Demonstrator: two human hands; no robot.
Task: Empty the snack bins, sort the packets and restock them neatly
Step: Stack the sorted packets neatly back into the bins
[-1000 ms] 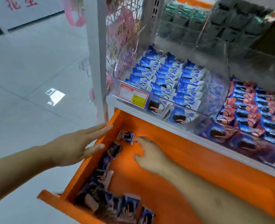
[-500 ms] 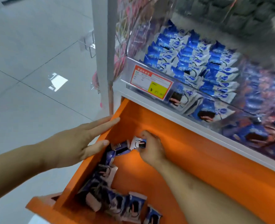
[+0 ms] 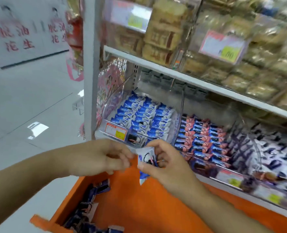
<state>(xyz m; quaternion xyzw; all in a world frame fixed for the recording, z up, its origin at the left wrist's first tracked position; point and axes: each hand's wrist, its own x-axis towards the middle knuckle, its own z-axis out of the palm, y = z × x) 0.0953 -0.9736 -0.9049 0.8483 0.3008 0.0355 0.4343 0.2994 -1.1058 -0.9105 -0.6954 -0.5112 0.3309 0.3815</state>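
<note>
My right hand (image 3: 163,163) grips a blue-and-white snack packet (image 3: 145,156) in front of the clear bin (image 3: 139,142), above the orange drawer (image 3: 139,207). My left hand (image 3: 104,156) is level with it, fingers curled, their tips at the packet's left edge; whether they pinch it is blurred. The bin holds neat rows of blue-and-white packets (image 3: 142,116). Several dark blue packets (image 3: 88,207) lie loose along the drawer's left side.
A neighbouring bin with red-and-blue packets (image 3: 203,138) stands to the right, then a bin of black-and-white ones (image 3: 270,157). A shelf of tan packages (image 3: 223,61) hangs above. A white upright post (image 3: 90,68) borders the shelf's left; open tiled floor (image 3: 30,115) lies beyond.
My right hand picked a packet out of the drawer's back corner and lifted it up in front of the bin. My left hand left the drawer's edge and came to it. The camera tilted up.
</note>
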